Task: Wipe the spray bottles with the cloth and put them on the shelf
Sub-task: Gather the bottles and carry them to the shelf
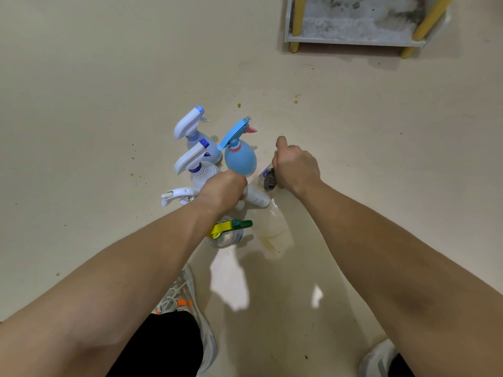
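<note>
The person is standing over a cluster of spray bottles on the cream floor (109, 104) and reaching down with both bare arms. The left hand (223, 189) is curling its fingers round a white bottle (257, 197), which is lying on its side: the body is sticking out to the right of the hand, and a white trigger head is showing to its left. The right hand (295, 167) is closing in a fist, thumb pointing to the far side, round what looks like a grey cloth (270, 180). Only a crumpled, striped end is poking out on the fist's left side, so I cannot tell for certain what it is.

Just beyond the left hand, a round blue bottle (241, 159) with a pink nozzle is standing upright. Left of it, two white-and-blue trigger bottles are standing close together, one farther (190, 123) and one nearer (190, 157). Nearer the person, a clear bottle (224, 236) with a yellow and green trigger is sitting partly under the left forearm. A wet patch (272, 232) is shining on the floor to its right.

The shelf (353, 40), with yellow legs, is standing well apart at the far right. Grey shoes (187, 308) are showing at the near edge.
</note>
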Action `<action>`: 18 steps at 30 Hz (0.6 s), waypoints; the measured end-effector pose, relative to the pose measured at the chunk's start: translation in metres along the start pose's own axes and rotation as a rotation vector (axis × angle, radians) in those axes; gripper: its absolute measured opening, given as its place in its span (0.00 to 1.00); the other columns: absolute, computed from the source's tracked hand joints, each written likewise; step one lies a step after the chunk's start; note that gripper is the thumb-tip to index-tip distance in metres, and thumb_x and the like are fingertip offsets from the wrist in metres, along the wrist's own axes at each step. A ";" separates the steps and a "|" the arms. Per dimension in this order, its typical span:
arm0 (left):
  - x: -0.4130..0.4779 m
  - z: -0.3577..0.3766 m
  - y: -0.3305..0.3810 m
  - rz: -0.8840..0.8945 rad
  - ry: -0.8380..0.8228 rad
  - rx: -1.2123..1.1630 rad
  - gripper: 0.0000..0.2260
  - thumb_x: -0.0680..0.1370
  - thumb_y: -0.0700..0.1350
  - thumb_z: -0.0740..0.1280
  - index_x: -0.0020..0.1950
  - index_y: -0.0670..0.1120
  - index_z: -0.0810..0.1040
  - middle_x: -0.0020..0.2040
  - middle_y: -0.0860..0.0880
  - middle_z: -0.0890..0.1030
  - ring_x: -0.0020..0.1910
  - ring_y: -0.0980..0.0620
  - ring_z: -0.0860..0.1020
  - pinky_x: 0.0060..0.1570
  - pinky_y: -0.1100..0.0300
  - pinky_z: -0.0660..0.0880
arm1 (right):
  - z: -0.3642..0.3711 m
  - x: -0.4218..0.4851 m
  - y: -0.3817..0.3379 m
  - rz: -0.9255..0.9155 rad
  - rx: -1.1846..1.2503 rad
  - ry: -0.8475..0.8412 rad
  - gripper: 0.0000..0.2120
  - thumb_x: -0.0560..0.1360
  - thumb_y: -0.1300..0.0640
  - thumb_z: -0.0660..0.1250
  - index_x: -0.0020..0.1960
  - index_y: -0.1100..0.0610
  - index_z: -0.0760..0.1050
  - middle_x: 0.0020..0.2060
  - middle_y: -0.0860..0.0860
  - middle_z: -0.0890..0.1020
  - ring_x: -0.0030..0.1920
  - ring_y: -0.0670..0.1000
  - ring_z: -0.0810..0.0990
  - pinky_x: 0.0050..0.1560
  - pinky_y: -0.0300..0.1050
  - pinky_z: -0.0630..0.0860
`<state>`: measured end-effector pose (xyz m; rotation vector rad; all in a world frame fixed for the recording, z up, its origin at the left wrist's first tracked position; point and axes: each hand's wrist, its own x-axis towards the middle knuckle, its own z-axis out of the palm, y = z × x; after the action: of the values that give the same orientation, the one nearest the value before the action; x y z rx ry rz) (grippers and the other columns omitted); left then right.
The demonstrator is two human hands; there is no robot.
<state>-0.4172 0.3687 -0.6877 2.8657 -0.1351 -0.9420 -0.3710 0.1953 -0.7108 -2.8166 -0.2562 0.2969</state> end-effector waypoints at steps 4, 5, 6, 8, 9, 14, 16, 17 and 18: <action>0.000 -0.007 0.006 0.046 -0.027 0.031 0.09 0.79 0.42 0.67 0.59 0.43 0.81 0.53 0.42 0.81 0.51 0.42 0.80 0.55 0.47 0.81 | -0.010 -0.018 0.017 0.039 0.011 0.009 0.10 0.80 0.62 0.55 0.60 0.61 0.68 0.42 0.62 0.80 0.36 0.63 0.73 0.37 0.51 0.72; 0.001 -0.012 0.008 0.063 -0.027 0.051 0.09 0.79 0.42 0.68 0.58 0.43 0.81 0.52 0.42 0.80 0.50 0.42 0.80 0.54 0.47 0.81 | -0.017 -0.022 0.023 0.043 -0.007 0.006 0.10 0.80 0.61 0.55 0.60 0.61 0.68 0.42 0.61 0.80 0.37 0.64 0.75 0.38 0.52 0.74; 0.000 -0.019 0.011 0.081 -0.022 0.068 0.08 0.78 0.42 0.69 0.56 0.42 0.81 0.51 0.42 0.80 0.49 0.42 0.80 0.53 0.47 0.81 | -0.027 -0.025 0.028 0.047 -0.022 -0.008 0.10 0.80 0.61 0.55 0.61 0.60 0.68 0.42 0.61 0.81 0.38 0.64 0.77 0.40 0.53 0.77; 0.005 -0.035 0.019 0.121 0.007 0.097 0.06 0.77 0.41 0.71 0.52 0.41 0.81 0.48 0.42 0.80 0.47 0.42 0.80 0.52 0.47 0.81 | -0.050 -0.025 0.040 0.067 -0.025 -0.045 0.11 0.80 0.60 0.53 0.61 0.58 0.67 0.43 0.59 0.81 0.40 0.64 0.78 0.43 0.55 0.78; 0.009 -0.047 0.025 0.123 0.027 0.099 0.05 0.75 0.41 0.72 0.49 0.41 0.80 0.46 0.42 0.79 0.45 0.41 0.80 0.52 0.48 0.80 | -0.063 -0.021 0.047 0.079 -0.025 -0.056 0.11 0.80 0.60 0.53 0.61 0.58 0.66 0.44 0.58 0.80 0.41 0.63 0.77 0.43 0.54 0.77; 0.039 -0.107 0.066 0.142 0.056 0.113 0.04 0.70 0.35 0.68 0.36 0.42 0.75 0.33 0.45 0.72 0.35 0.41 0.76 0.32 0.57 0.69 | -0.117 0.023 0.077 0.108 -0.077 -0.053 0.12 0.81 0.58 0.53 0.62 0.58 0.66 0.45 0.59 0.81 0.41 0.63 0.76 0.40 0.52 0.73; 0.048 -0.133 0.087 0.145 0.036 0.072 0.02 0.72 0.37 0.67 0.39 0.42 0.78 0.36 0.45 0.73 0.36 0.41 0.75 0.31 0.58 0.67 | -0.140 0.042 0.088 0.132 -0.094 -0.068 0.11 0.81 0.58 0.53 0.62 0.57 0.66 0.45 0.59 0.81 0.41 0.63 0.77 0.39 0.52 0.74; 0.047 -0.147 0.097 0.141 0.017 0.042 0.03 0.73 0.38 0.66 0.40 0.42 0.79 0.37 0.44 0.74 0.37 0.42 0.74 0.31 0.58 0.65 | -0.155 0.048 0.091 0.142 -0.104 -0.059 0.11 0.81 0.58 0.53 0.62 0.57 0.67 0.45 0.59 0.81 0.41 0.63 0.77 0.40 0.53 0.74; 0.044 -0.162 0.107 0.137 -0.019 -0.003 0.04 0.74 0.40 0.66 0.39 0.43 0.78 0.39 0.43 0.76 0.37 0.43 0.74 0.30 0.58 0.64 | -0.170 0.051 0.093 0.146 -0.110 -0.045 0.11 0.81 0.58 0.53 0.62 0.57 0.67 0.45 0.59 0.81 0.41 0.63 0.78 0.40 0.53 0.75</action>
<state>-0.2907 0.2717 -0.5687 2.8034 -0.3265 -0.9418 -0.2700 0.0717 -0.5894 -2.9460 -0.0778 0.3899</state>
